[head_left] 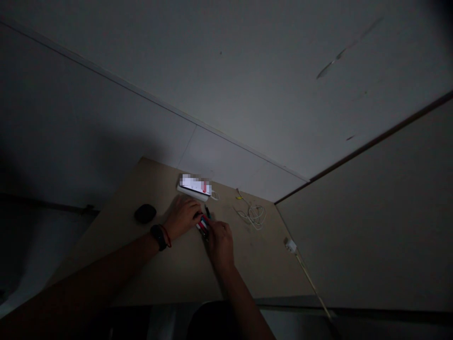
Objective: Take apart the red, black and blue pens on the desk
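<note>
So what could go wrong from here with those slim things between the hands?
The slim, pen-like items sit between the left hand and right hand, so one might slip or roll away. The left hand is also close to the lit screen and could nudge it. In this dim light, dark pieces may be mixed up.

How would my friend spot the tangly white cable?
Find the tan table against the wall. Look just beyond the right hand, to its right. The white cable lies there in loose loops, unlike the straighter cord by the table's right edge.
</note>
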Demonstrator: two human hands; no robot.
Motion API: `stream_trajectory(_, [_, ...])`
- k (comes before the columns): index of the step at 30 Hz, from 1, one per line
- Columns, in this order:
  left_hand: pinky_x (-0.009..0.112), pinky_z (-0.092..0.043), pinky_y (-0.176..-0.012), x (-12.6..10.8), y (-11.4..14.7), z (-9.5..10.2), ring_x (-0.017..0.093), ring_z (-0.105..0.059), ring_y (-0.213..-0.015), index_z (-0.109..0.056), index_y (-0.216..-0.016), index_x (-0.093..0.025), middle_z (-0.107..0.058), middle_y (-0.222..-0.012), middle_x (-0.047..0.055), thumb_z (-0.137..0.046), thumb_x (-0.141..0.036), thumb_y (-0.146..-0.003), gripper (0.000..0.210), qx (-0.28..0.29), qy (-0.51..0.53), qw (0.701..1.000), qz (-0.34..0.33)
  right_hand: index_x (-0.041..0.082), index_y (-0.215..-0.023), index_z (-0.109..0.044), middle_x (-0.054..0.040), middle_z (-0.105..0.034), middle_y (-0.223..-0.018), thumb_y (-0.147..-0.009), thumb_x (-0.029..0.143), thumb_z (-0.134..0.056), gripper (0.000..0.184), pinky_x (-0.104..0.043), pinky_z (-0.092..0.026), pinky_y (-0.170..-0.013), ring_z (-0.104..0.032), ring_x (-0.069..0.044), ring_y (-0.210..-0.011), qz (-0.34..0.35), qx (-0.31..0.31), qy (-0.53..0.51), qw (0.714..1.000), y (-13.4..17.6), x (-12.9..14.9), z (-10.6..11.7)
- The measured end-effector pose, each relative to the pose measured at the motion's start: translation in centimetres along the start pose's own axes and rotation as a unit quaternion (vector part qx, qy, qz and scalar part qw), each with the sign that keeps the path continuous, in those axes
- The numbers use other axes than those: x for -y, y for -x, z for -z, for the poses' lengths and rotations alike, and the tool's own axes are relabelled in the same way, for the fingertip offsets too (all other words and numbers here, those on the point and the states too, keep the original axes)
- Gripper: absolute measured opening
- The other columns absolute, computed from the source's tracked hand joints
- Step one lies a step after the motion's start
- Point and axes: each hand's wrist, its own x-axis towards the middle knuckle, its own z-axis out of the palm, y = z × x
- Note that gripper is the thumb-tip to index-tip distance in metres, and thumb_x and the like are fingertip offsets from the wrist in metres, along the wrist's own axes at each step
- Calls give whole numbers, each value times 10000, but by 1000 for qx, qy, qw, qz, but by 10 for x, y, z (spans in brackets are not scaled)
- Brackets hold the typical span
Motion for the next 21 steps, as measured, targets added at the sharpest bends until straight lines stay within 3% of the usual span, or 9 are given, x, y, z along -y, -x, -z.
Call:
stream_trajectory(6, [657,-195,-1107,-6,2,2,270,-594,-969,-647,-782,-218,-678,-871,29,-639,-202,-830,51,19,-50,999,11,220,-1304,-655,-99,-741,-1072,-951,143,-467,408,-409,-517,-924,-600,-242,-1060,7,-33,-44,998,10,-2,-1])
stream_trajectory(12, [604,-277,-1085,-5,0,3,246,-579,-907,-586,-735,-211,-655,-821,23,-597,-142,-809,102,-12,-80,997,14,287,-1300,-659,-78,-736,-1174,-934,149,-481,430,-504,-507,-965,-587,-272,-1192,44,-34,-28,998,35,-3,10])
stream_trajectory(17, [434,-463,-898,2,-3,2,242,-579,-864,-566,-743,-208,-642,-827,49,-590,-126,-791,98,-10,-44,999,2,226,-1147,-732,-126,-723,-1075,-965,321,-516,297,-427,-550,-864,-656,-252,-1016,-85,-137,-101,982,59,-22,26])
stream_trajectory(21, [371,-507,-862,8,-1,-5,230,-608,-929,-577,-801,-215,-661,-964,61,-580,-105,-782,112,-11,45,999,-19,206,-1170,-732,-131,-722,-1088,-953,389,-544,341,-412,-540,-877,-643,-255,-1041,-132,-130,-130,974,56,-36,30])
